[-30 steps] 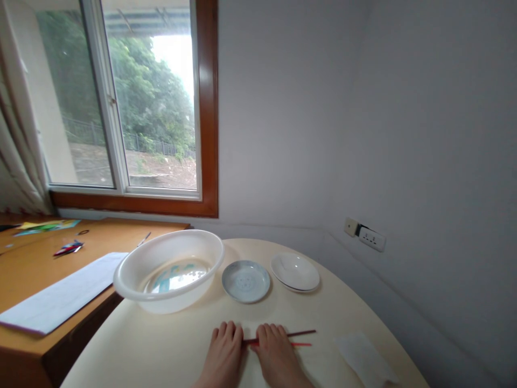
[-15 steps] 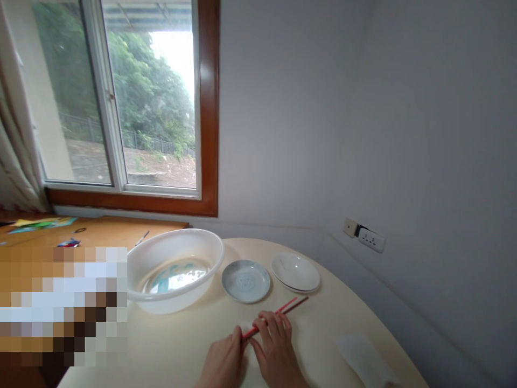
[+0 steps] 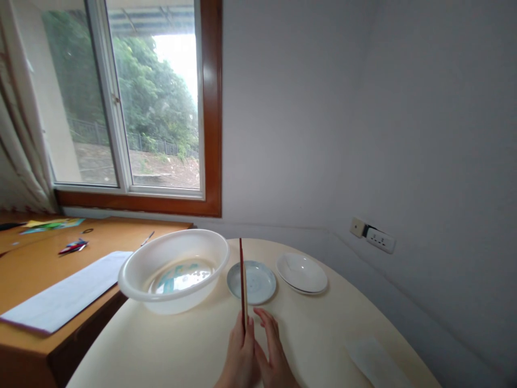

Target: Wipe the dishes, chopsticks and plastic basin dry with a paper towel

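Observation:
My left hand (image 3: 238, 353) is closed around chopsticks (image 3: 243, 285) at their lower part. They point away from me and upward, with a dark red side and a paler side showing. Their upper part crosses in front of a pale blue-grey plate (image 3: 262, 283). Just to the right, my right hand (image 3: 274, 347) has its fingers loosely bent and apart, with nothing visible in them. Its thumb side is against or very near the left hand. White dishes (image 3: 302, 272), seemingly stacked, lie to the right of the blue-grey plate.
A large translucent white basin (image 3: 133, 288) with some water stands left on the round cream table (image 3: 169, 350). A white cloth or tissue (image 3: 375, 361) lies at the right. Beyond the basin is a wooden desk (image 3: 24, 269) with a long white sheet (image 3: 68, 293).
The chopsticks have swung from slanting right to pointing straight ahead and up. My right hand has let go of them, and my left hand has turned with them.

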Demonstrator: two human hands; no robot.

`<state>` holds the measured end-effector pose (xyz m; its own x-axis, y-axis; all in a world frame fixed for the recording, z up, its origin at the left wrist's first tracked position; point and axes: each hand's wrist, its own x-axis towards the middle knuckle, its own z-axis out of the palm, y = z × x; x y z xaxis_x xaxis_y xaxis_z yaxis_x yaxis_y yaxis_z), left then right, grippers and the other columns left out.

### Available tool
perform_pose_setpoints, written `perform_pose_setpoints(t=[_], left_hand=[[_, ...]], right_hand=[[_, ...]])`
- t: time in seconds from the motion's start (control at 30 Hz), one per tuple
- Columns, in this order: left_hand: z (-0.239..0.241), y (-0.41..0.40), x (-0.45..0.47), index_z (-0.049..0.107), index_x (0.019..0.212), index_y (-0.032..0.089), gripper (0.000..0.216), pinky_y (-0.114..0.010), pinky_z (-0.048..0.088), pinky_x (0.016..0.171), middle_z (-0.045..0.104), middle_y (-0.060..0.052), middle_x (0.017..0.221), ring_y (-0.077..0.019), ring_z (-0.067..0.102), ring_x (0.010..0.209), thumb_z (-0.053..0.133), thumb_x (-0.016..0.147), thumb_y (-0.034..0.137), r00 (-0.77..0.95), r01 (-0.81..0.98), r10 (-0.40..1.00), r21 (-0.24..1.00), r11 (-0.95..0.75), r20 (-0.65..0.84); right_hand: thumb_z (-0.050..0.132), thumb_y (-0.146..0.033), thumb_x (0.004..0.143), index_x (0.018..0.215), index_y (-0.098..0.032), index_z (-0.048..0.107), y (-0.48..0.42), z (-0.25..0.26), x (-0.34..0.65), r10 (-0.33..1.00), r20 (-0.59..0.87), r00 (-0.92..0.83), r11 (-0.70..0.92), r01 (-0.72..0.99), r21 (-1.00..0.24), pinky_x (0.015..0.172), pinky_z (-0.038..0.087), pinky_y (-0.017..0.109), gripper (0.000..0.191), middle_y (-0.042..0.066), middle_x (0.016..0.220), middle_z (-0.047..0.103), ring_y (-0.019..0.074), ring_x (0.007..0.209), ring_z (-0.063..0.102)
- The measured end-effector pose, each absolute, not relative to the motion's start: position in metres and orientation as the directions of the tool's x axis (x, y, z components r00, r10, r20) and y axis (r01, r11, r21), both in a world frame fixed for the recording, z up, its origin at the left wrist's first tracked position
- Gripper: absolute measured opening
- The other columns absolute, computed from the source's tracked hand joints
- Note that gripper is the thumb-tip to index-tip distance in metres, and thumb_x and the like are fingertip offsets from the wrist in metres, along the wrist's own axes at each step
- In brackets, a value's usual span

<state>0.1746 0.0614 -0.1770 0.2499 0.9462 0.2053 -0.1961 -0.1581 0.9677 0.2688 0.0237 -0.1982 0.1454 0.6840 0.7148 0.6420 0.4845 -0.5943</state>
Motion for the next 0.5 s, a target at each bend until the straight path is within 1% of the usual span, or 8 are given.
perform_pose_setpoints(t=[0.07, 0.13, 0.2, 0.27, 0.3, 0.37, 0.43, 0.5], left_hand=[[-0.176, 0.064, 0.184, 0.061, 0.101, 0.013, 0.05, -0.033, 0.047, 0.08, 0.068, -0.011, 0.089, -0.0229, 0.061, 0.086, 0.049, 0.078, 0.056, 0.263, -0.222, 0.937, 0.96, -0.172, 0.229], [-0.178, 0.067, 0.19, 0.06, 0.105, 0.014, 0.048, -0.033, 0.048, 0.078, 0.068, -0.01, 0.088, -0.0225, 0.062, 0.084, 0.049, 0.079, 0.053, 0.297, -0.22, 0.922, 0.958, -0.186, 0.247], [-0.18, 0.071, 0.195, 0.057, 0.111, 0.015, 0.046, -0.034, 0.048, 0.078, 0.068, -0.01, 0.09, -0.0224, 0.062, 0.084, 0.049, 0.081, 0.049, 0.337, -0.222, 0.898, 0.951, -0.217, 0.283], [-0.183, 0.078, 0.197, 0.055, 0.113, 0.015, 0.047, -0.035, 0.047, 0.081, 0.067, -0.011, 0.094, -0.0229, 0.061, 0.086, 0.05, 0.08, 0.047, 0.327, -0.231, 0.887, 0.937, -0.261, 0.328], [-0.183, 0.082, 0.197, 0.056, 0.112, 0.014, 0.047, -0.035, 0.047, 0.082, 0.067, -0.011, 0.094, -0.0234, 0.061, 0.087, 0.05, 0.079, 0.047, 0.304, -0.23, 0.892, 0.934, -0.274, 0.336], [-0.183, 0.091, 0.198, 0.059, 0.103, 0.013, 0.043, -0.035, 0.047, 0.081, 0.068, -0.012, 0.09, -0.024, 0.062, 0.086, 0.047, 0.079, 0.047, 0.261, -0.218, 0.913, 0.94, -0.261, 0.314], [-0.183, 0.098, 0.198, 0.06, 0.097, 0.013, 0.039, -0.034, 0.048, 0.077, 0.068, -0.012, 0.085, -0.0235, 0.062, 0.081, 0.046, 0.08, 0.045, 0.275, -0.203, 0.914, 0.948, -0.247, 0.297], [-0.181, 0.102, 0.197, 0.059, 0.099, 0.013, 0.036, -0.033, 0.048, 0.074, 0.067, -0.011, 0.086, -0.0223, 0.061, 0.079, 0.048, 0.079, 0.041, 0.304, -0.187, 0.9, 0.946, -0.264, 0.311]], right_hand=[[0.036, -0.028, 0.092, 0.134, -0.027, 0.034, 0.025, -0.2, 0.268, 0.702, 0.682, 0.204, 0.479, 0.573, -0.665, 0.096, 0.043, 0.036, 0.042, 0.008, 0.131, 0.046, 0.0215, 0.119, 0.046], [0.036, -0.031, 0.092, 0.134, -0.026, 0.034, 0.028, -0.201, 0.268, 0.699, 0.673, 0.24, 0.476, 0.547, -0.689, 0.097, 0.042, 0.037, 0.042, 0.008, 0.132, 0.045, 0.022, 0.12, 0.045], [0.037, -0.031, 0.092, 0.134, -0.026, 0.036, 0.034, -0.201, 0.268, 0.682, 0.688, 0.247, 0.469, 0.574, -0.671, 0.098, 0.041, 0.039, 0.042, 0.008, 0.131, 0.046, 0.0227, 0.121, 0.044], [0.038, -0.029, 0.092, 0.131, -0.026, 0.039, 0.044, -0.199, 0.268, 0.667, 0.709, 0.229, 0.472, 0.606, -0.64, 0.099, 0.041, 0.038, 0.04, 0.008, 0.128, 0.048, 0.0224, 0.121, 0.044], [0.037, -0.028, 0.092, 0.129, -0.026, 0.04, 0.05, -0.198, 0.268, 0.667, 0.714, 0.215, 0.481, 0.608, -0.632, 0.098, 0.042, 0.038, 0.038, 0.008, 0.125, 0.051, 0.0219, 0.119, 0.046], [0.036, -0.026, 0.092, 0.125, -0.025, 0.044, 0.06, -0.194, 0.268, 0.675, 0.712, 0.192, 0.504, 0.585, -0.635, 0.094, 0.044, 0.036, 0.034, 0.008, 0.118, 0.055, 0.0207, 0.112, 0.051], [0.038, -0.026, 0.091, 0.122, -0.024, 0.045, 0.068, -0.19, 0.268, 0.684, 0.706, 0.185, 0.512, 0.568, -0.645, 0.092, 0.045, 0.036, 0.032, 0.007, 0.112, 0.056, 0.0201, 0.107, 0.052], [0.04, -0.026, 0.09, 0.122, -0.024, 0.046, 0.071, -0.189, 0.269, 0.678, 0.71, 0.189, 0.509, 0.577, -0.639, 0.094, 0.044, 0.037, 0.032, 0.008, 0.113, 0.056, 0.0205, 0.109, 0.051]])
